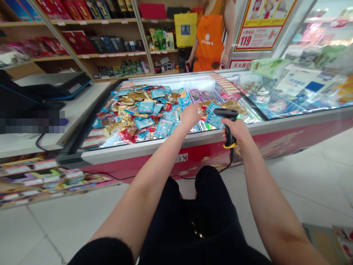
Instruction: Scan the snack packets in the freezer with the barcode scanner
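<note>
Right hand has its fingers wrapped round the grip of a black handheld scanner, whose head points left over 1 blue packet; whether scanner and packet touch is unclear. That packet lies between the 2 hands, at the right side of the spread. Left hand reaches in just to its left with fingers bent inward; whether they pinch anything is too small to make out.

Leftward from there lies a large loose heap of packets in blue, gold and red, overlapping at all angles, seemingly on the glass top of a chest freezer. As a judgement, the work looks under way: 1 packet is at the scanner, while many lie jumbled to the left. Nothing marks which packets have been scanned, so the share done or left cannot be counted.

Just past the left hand, purple packets show beside a white wire basket. A black cable hangs from the scanner's base. Across the freezer stands 1 person in an orange apron, near stocked shelves; black equipment sits on the counter at far left.
</note>
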`<state>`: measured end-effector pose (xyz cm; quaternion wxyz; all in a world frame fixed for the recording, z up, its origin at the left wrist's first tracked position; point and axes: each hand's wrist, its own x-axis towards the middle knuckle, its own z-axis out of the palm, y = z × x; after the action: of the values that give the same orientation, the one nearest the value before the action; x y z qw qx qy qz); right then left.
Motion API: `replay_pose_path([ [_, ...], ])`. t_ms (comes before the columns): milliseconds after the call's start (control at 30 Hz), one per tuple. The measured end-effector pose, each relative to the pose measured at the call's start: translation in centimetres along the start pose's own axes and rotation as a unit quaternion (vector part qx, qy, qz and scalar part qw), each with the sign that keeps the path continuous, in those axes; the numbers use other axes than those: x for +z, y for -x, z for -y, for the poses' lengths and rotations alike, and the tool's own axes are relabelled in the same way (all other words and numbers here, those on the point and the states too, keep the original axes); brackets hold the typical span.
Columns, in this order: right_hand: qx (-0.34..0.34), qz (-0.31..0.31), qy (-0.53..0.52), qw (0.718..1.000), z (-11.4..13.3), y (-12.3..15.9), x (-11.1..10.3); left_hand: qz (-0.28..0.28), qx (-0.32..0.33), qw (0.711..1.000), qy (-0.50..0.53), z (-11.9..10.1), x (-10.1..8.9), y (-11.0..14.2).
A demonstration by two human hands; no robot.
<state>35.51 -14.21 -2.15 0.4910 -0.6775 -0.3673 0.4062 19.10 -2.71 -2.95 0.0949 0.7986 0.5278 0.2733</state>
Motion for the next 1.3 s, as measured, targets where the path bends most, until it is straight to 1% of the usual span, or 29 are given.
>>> replay_pose_path([
  [67,0.001,-0.013,0.009,1.0,-0.5,0.0,-1.2,0.034,0.022,0.999,-0.013,-1.7,1.5,0.1],
  [167,-0.004,-0.025,0.02,0.999,-1.2,-0.1,-2.8,0.057,0.009,0.997,-0.048,-4.0,2.9,0.5],
  [300,-0.002,-0.03,0.006,1.0,-1.9,0.0,-4.4,0.061,-0.024,0.994,-0.092,-6.4,3.7,1.2],
  [400,0.001,-0.034,0.003,0.999,-2.1,0.1,-5.0,0.075,-0.057,0.99,-0.103,-7.1,4.0,1.1],
  [467,0.003,-0.034,0.001,0.999,-2.2,0.2,-5.1,0.079,-0.076,0.99,-0.094,-7.1,4.1,0.8],
  [533,0.006,-0.031,-0.002,0.999,-2.2,0.2,-5.1,0.079,-0.082,0.991,-0.065,-6.8,4.1,0.5],
  [633,0.004,-0.021,-0.004,1.0,-2.3,0.2,-4.8,0.084,-0.08,0.993,0.012,-6.1,3.9,0.0],
  [733,-0.007,-0.012,0.002,1.0,-2.3,0.1,-4.5,0.085,-0.072,0.988,0.105,-5.1,3.8,-0.5],
  [833,-0.01,-0.012,0.011,1.0,-2.1,0.3,-4.0,0.067,-0.098,0.97,0.21,-3.9,3.8,-1.3],
  [933,-0.016,-0.009,0.02,1.0,-1.9,0.5,-3.5,0.036,-0.156,0.936,0.314,-2.9,3.6,-1.9],
  [1000,-0.025,-0.005,0.028,0.999,-1.8,0.5,-3.1,0.013,-0.187,0.912,0.365,-2.6,3.2,-2.0],
  [1100,-0.037,0.001,0.046,0.998,-1.9,0.5,-2.4,-0.015,-0.212,0.891,0.402,-2.3,2.5,-1.9],
  [1300,-0.031,0.018,0.066,0.997,-1.7,0.8,-1.2,-0.046,-0.215,0.884,0.412,-1.7,2.1,-1.4],
])
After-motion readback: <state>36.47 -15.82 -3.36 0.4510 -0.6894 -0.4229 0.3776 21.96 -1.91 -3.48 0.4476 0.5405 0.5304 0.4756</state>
